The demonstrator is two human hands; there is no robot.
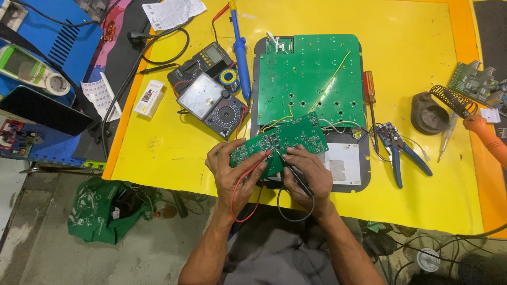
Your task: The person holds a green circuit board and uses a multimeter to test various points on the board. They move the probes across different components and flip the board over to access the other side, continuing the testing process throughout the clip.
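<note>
**Head view: two probes meeting on a small circuit board**

Small green circuit board (280, 141) lies tilted at the near edge of the yellow table (174, 142), propped over a grey case (346, 169) so its solder side faces up. Left hand (232, 171) closes on the red probe (259, 161), right hand (311, 177) on the black probe (290, 169); both tips touch the board close together. Analog multimeter (211, 103) sits far left with its dial facing the person. Leads pass under the wrists; which solder points the tips touch is too small to tell.

Bright, even overhead light; soft shadows; sharp focus; edges slightly curved.
</note>
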